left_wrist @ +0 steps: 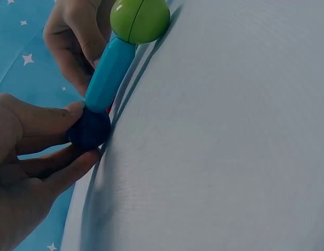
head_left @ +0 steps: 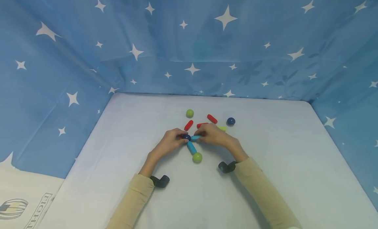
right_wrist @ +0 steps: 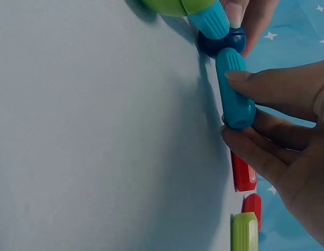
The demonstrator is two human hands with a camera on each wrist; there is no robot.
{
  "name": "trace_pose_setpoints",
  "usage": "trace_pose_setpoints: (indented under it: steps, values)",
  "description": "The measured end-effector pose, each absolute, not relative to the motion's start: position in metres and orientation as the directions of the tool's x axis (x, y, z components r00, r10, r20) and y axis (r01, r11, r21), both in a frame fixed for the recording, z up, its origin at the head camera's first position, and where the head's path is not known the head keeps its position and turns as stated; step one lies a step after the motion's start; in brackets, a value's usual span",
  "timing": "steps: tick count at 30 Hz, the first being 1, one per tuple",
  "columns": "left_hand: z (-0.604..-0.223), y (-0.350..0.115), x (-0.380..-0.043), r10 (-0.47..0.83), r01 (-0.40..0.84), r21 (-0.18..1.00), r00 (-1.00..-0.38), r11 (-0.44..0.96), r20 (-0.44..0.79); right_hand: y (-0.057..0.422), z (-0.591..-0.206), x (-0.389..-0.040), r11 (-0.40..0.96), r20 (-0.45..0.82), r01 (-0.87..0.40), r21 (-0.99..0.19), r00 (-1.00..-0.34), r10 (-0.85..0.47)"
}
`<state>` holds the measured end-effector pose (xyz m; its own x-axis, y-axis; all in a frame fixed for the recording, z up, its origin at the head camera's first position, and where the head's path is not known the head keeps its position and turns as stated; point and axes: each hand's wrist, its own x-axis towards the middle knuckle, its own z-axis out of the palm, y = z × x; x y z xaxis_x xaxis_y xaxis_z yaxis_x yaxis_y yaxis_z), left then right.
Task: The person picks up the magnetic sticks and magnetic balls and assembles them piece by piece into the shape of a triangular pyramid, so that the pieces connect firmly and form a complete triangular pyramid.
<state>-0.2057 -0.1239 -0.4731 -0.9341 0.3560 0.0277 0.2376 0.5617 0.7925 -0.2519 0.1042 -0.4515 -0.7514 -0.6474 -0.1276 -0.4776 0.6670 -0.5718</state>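
My left hand (head_left: pixel 168 143) pinches a dark blue ball (left_wrist: pixel 90 129) between thumb and fingers. From that ball a light blue rod (head_left: pixel 191 148) runs toward the near side, with a green ball (head_left: pixel 197 157) at its other end. In my right hand (right_wrist: pixel 292 110), a second light blue rod (right_wrist: pixel 234 86) is held between thumb and fingertips, its far end right at the dark blue ball. The two rods make an angle at this ball. In the head view the right fingers cover part of the second rod.
Beyond the hands on the white table (head_left: pixel 118 137) lie another green ball (head_left: pixel 190 113), a dark blue ball (head_left: pixel 231 121), a yellow-green rod (right_wrist: pixel 245 232) and red rods (head_left: pixel 188 125). A starry blue curtain (head_left: pixel 165 42) borders the table's back and sides.
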Motion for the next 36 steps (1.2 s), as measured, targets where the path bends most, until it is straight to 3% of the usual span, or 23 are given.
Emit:
trace_pose_setpoints:
  steps: [14,36]
  values:
    - [-0.477,-0.122,-0.207,0.370,0.255,0.776,-0.928,0.577,0.029,0.123,-0.449,-0.246,0.664,-0.044,-0.418,-0.620,-0.827,-0.561]
    - [-0.480,-0.124,-0.206,0.361,0.253,0.803,-0.931,0.540,0.051,0.168,-0.443,-0.253,0.757,0.035,-0.358,-0.546,-0.913,-0.407]
